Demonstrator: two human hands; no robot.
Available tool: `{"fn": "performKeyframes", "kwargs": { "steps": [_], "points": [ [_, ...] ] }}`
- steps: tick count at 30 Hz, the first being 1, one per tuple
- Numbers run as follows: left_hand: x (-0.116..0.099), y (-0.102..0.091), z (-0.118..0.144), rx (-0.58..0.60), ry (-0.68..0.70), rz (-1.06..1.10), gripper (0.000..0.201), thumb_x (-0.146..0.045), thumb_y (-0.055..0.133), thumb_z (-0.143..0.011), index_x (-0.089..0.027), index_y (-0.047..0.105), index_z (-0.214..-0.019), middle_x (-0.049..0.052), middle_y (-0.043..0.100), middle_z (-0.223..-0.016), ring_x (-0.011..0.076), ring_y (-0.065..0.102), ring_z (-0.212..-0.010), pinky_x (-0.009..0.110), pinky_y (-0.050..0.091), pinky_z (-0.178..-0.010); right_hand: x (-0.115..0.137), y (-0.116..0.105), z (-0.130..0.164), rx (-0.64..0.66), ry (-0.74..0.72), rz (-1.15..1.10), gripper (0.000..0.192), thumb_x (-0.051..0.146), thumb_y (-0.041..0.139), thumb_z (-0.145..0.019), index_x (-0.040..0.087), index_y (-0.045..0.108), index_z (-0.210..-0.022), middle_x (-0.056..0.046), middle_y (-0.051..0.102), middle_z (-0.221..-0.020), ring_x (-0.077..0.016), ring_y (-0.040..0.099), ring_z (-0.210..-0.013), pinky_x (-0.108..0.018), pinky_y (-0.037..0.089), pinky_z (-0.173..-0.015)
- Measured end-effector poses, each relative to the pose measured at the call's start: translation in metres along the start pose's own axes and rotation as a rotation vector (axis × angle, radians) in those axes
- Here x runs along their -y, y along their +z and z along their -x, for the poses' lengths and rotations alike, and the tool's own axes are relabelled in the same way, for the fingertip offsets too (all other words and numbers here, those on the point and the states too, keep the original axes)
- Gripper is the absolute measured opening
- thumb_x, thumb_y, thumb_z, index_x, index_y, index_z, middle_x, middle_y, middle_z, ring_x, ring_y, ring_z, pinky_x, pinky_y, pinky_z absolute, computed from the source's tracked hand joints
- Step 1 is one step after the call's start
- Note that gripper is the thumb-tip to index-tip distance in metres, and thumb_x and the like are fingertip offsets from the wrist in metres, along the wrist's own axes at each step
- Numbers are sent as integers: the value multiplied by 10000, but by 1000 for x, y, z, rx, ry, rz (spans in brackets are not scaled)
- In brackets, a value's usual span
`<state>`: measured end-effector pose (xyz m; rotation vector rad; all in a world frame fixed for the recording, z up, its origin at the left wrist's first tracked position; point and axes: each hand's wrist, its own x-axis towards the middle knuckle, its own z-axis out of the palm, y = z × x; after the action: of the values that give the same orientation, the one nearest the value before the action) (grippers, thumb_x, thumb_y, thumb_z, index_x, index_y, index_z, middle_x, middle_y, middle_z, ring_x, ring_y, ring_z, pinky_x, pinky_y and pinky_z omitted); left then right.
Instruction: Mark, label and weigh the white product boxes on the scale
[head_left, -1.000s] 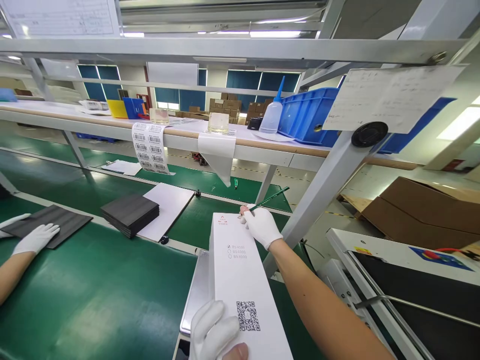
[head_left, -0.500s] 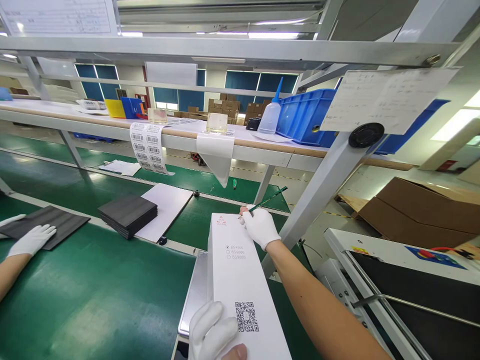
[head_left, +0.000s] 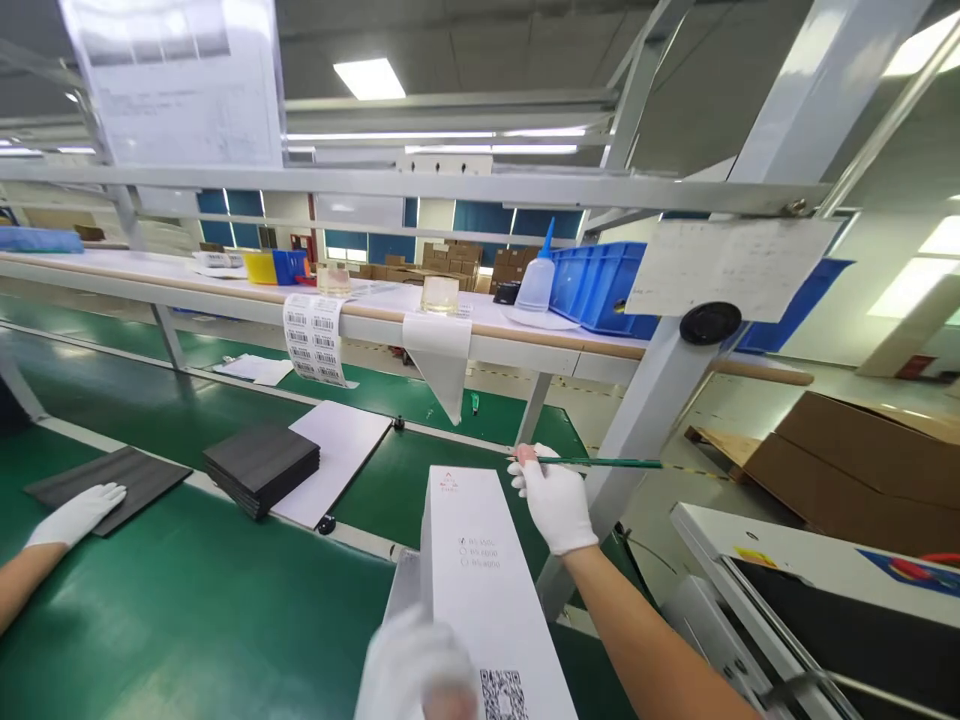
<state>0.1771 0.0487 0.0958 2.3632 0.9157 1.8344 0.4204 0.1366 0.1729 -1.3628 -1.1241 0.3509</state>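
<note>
A tall white cardboard box [head_left: 480,590] printed with a QR code lies on the green conveyor belt [head_left: 187,600]. The gloved left hand [head_left: 416,670], blurred, grips its near end. Beside its far end, the gloved right hand [head_left: 555,500] pinches a thin green pencil [head_left: 600,462].

Factory packing line: green conveyor belt [head_left: 187,610], barcode labels [head_left: 315,340].

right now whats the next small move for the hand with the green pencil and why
Probably lift the right hand clear of the white box: the green pencil points sideways off the box, one option looks ticked, and the left hand steadies the near end.
</note>
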Motion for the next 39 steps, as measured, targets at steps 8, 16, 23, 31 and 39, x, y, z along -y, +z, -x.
{"fn": "performKeyframes", "kwargs": {
  "steps": [8,16,23,31,39],
  "points": [
    [92,21,-262,-168,-33,-180,380,-470,506,-958,-173,643,-1151,139,701,-1166,305,627,-1162,494,472,-1067,85,5,-63,-51,-639,398,349,434,456,-1040,204,703,-1131,-97,733,-967,-270,679,-836,-381,535,-822],
    [129,48,-316,54,-23,-366,287,-463,493,-959,-252,684,-997,78,726,-1110,325,567,-1171,599,259,-1177,134,39,-119,33,-1033,791,311,287,737,-906,146,714,-1182,-123,706,-1033,-328,620,-991,-416,475,-886],
    [140,44,-310,43,22,-303,411,-576,676,-827,-234,652,-1052,81,696,-1092,314,570,-1156,522,319,-1150,151,71,-136,68,-960,1070,129,282,704,-936,175,732,-1001,-99,687,-890,-299,585,-872,-368,349,-699],
    [140,42,-310,119,6,-304,548,-611,771,-706,-241,644,-1090,80,679,-1147,335,554,-1208,561,293,-1171,144,76,-140,-25,-1335,1036,133,122,585,-907,166,690,-838,-95,603,-781,-268,500,-809,-377,277,-696],
    [137,5,-288,219,77,-187,696,-570,774,-710,-185,629,-1271,150,613,-1383,363,498,-1363,546,372,-1198,83,46,-46,13,-943,351,251,309,504,-1049,202,719,-973,-70,684,-863,-239,615,-788,-335,457,-753]
  ]
}}
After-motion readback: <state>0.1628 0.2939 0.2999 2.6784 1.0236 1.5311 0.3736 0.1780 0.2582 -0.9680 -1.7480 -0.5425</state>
